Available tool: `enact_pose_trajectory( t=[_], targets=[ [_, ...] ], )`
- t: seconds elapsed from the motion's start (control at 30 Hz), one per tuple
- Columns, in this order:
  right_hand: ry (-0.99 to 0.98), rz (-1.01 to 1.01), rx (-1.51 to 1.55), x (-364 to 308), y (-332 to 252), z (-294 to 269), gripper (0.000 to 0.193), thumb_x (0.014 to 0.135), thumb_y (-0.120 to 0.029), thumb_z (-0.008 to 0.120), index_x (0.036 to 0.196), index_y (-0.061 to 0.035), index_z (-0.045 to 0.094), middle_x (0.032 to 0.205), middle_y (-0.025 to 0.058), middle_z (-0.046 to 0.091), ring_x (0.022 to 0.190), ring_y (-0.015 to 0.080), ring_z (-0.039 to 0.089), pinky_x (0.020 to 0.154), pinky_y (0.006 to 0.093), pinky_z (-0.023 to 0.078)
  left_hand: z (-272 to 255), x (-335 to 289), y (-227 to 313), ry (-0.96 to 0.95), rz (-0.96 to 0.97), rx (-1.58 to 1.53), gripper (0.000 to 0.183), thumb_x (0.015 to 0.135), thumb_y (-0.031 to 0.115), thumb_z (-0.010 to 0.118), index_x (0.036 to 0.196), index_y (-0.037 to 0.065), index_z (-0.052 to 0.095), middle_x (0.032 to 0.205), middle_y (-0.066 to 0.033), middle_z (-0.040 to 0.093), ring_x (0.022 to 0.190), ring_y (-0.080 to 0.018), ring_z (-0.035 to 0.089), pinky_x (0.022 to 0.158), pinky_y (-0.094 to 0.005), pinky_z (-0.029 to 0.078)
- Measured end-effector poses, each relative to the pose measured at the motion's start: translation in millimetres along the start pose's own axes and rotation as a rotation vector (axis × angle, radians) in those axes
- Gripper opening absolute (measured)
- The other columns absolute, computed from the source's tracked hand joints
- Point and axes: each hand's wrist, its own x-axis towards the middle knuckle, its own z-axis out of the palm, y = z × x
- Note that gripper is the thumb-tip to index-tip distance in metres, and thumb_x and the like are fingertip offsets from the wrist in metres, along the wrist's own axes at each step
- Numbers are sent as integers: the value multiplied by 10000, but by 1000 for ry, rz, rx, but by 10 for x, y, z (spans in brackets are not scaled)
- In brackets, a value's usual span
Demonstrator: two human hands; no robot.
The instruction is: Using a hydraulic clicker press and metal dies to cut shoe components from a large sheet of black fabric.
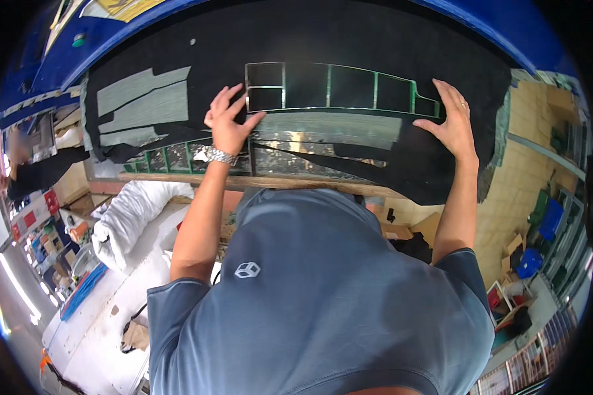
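Note:
A long cutting die (329,85), a thin metal frame with crossbars and green paint on its right part, lies on a black sheet of material (375,36). My left hand (229,122), wearing a metal watch, is at the die's left end, thumb by the lower corner and fingers spread along the edge. Beyond the right end, my right hand (451,122) has its fingers stretched out and thumb apart, near the stepped tip. Neither hand is wrapped round the frame. Whether the fingertips touch it is hard to tell. A second green die (167,160) lies left of my left wrist, partly covered.
Cut-out gaps in the sheet show a greyish layer (145,99). Blue machine parts (547,33) curve around the far side. At left, a person's dark sleeve (49,172) reaches toward the sheet. A white bundle of cloth (135,217) lies on a pale table (92,329).

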Motion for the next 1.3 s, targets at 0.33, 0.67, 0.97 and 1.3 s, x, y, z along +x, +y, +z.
enact_pose_trajectory(
  t=[0.33, 0.67, 0.97, 1.3],
  targets=[
    [229, 198, -25, -588, 785, 138, 500, 864, -344, 855, 1299, -129, 736, 1457, 74, 623, 1367, 326, 550, 1143, 477, 393, 35, 13, -57, 8, 71, -29, 524, 736, 309, 959, 1199, 136, 787, 1478, -25, 644, 1447, -318, 506, 1182, -500, 336],
    [252, 206, 27, -707, 759, 167, 487, 841, -247, 862, 1276, -70, 735, 1445, 92, 637, 1412, 336, 523, 1189, 466, 393, 37, 40, -53, -28, 66, -14, 515, 749, 308, 954, 1203, 131, 785, 1500, -21, 632, 1466, -323, 489, 1200, -494, 338],
    [274, 200, 11, -691, 733, 191, 474, 839, -241, 865, 1258, -59, 736, 1430, 91, 642, 1414, 335, 522, 1194, 463, 388, 20, 55, -3, -40, 26, -17, 528, 746, 316, 953, 1216, 135, 796, 1508, -4, 624, 1470, -303, 481, 1209, -507, 307],
    [338, 133, 3, -567, 208, 470, 467, 808, -239, 887, 1210, -45, 750, 1315, 86, 686, 1358, 331, 568, 1163, 469, 407, -288, 110, -508, -38, -30, -42, 446, 766, 181, 935, 1179, 72, 808, 1378, -80, 699, 1269, -297, 623, 1106, -401, 489]
  ],
)
